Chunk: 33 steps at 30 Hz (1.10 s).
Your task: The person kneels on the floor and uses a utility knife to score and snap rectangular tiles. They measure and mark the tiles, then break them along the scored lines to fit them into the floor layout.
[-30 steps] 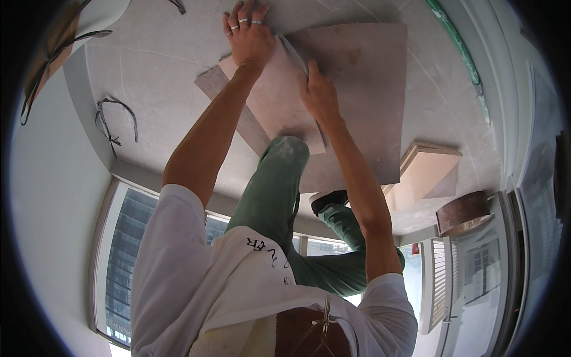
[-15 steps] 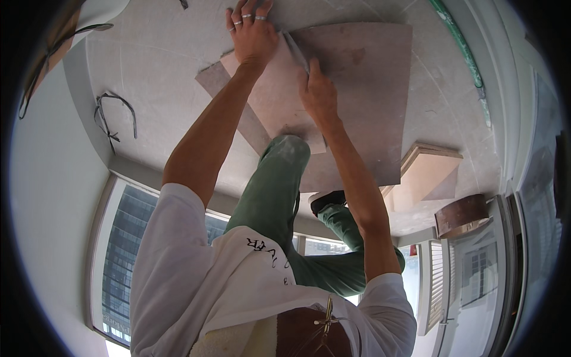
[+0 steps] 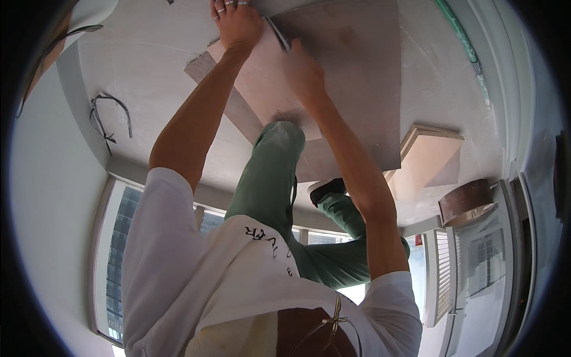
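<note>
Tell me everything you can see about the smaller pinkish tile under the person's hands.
The smaller tile is flat, pinkish-beige and matte, dusted with pale powder. It lies on the grey floor, butted against a larger brown tile. The left hand presses on its far edge; the right hand rests at the seam, holding a thin tool. A green-trousered knee sits on its near corner.

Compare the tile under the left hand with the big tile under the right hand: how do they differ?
The smaller tile is lighter and pinkish and overlaps the darker, greyer large tile. The left hand lies flat on the smaller tile; the right hand, gripping a thin tool, rests at the seam. Both lie flat on the pale floor.
</note>
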Each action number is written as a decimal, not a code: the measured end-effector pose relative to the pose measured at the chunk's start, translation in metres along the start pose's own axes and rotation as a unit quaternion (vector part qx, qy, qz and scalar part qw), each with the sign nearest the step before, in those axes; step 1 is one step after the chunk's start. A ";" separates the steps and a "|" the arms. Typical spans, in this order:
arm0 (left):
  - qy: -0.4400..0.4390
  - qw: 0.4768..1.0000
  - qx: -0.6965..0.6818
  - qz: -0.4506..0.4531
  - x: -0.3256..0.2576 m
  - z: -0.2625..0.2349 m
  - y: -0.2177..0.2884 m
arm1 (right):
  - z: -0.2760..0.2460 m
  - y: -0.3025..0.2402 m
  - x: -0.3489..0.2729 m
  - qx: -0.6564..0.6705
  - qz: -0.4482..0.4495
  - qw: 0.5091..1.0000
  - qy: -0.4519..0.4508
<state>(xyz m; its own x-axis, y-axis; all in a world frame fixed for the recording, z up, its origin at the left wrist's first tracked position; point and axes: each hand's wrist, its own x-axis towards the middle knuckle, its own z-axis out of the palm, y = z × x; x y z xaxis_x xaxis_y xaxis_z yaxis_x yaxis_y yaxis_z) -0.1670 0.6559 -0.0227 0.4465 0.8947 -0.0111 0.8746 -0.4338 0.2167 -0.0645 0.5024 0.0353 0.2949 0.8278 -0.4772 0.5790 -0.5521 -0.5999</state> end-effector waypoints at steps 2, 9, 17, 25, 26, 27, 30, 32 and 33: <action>0.008 1.000 -0.010 0.007 -0.002 -0.003 0.000 | 0.000 0.001 -0.001 -0.004 0.011 1.000 -0.021; 0.010 1.000 -0.008 -0.007 -0.002 -0.003 0.008 | 0.028 0.077 -0.111 -0.033 0.041 0.998 -0.043; 0.033 0.998 -0.054 -0.005 0.000 -0.002 0.009 | 0.025 0.137 -0.262 -0.010 0.191 0.971 -0.141; 0.032 0.999 0.005 0.022 0.007 0.002 0.001 | 0.001 0.117 -0.228 0.008 0.124 0.991 -0.051; 0.019 0.999 0.013 0.023 -0.002 0.001 0.001 | 0.005 0.114 -0.206 0.029 0.093 0.995 -0.032; 0.027 0.999 -0.024 0.012 -0.004 -0.002 0.004 | 0.006 0.108 -0.182 0.049 0.063 0.997 -0.007; 0.006 1.000 -0.018 0.003 -0.001 0.002 0.002 | -0.011 0.048 -0.082 0.041 0.126 0.990 -0.046; 0.002 1.000 -0.021 0.006 0.001 -0.003 0.003 | -0.014 0.027 -0.045 0.077 0.087 0.993 -0.016; -0.001 1.000 -0.022 0.007 0.002 -0.004 0.004 | -0.014 0.020 -0.030 0.093 0.071 0.993 -0.002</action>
<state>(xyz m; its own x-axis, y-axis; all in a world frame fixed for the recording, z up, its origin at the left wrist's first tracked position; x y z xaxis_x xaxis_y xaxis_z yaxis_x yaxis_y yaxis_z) -0.1633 0.6561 -0.0175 0.4590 0.8884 -0.0101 0.8591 -0.4409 0.2600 -0.0511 0.4683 0.0469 0.3606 0.7397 -0.5682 0.3814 -0.6729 -0.6338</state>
